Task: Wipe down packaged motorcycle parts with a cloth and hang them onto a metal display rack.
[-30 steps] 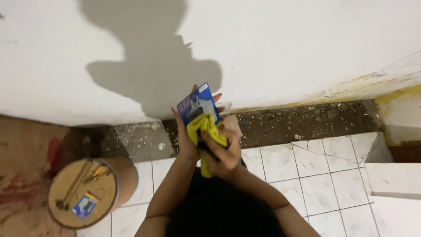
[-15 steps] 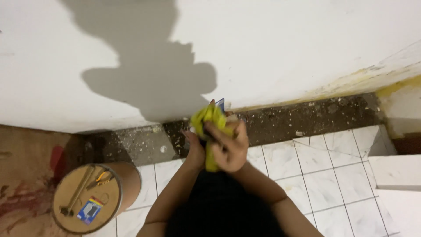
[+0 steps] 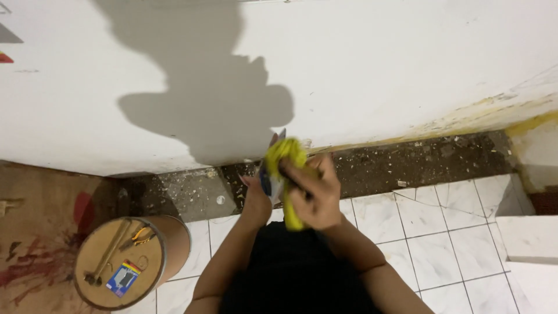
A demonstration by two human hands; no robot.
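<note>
Both my hands are raised together in front of me, over the strip of rough dark floor at the foot of the white wall (image 3: 378,70). My right hand (image 3: 314,195) grips a yellow tool (image 3: 285,154) with a dark part between the fingers. My left hand (image 3: 258,197) holds a blue and white card package (image 3: 268,177) against the tool; only its edge shows behind the yellow.
A round brown drum (image 3: 174,244) stands at the lower left, with a hammer (image 3: 104,259), pliers (image 3: 139,235) and a small blue package (image 3: 123,278) on its lid. White floor tiles (image 3: 442,232) spread to the right. Debris-strewn bare concrete (image 3: 407,163) runs along the wall.
The blue package, seen flat a second ago, is turned edge-on and mostly hidden by the yellow tool. My hands have stayed close together, shifting slightly right and up.
</note>
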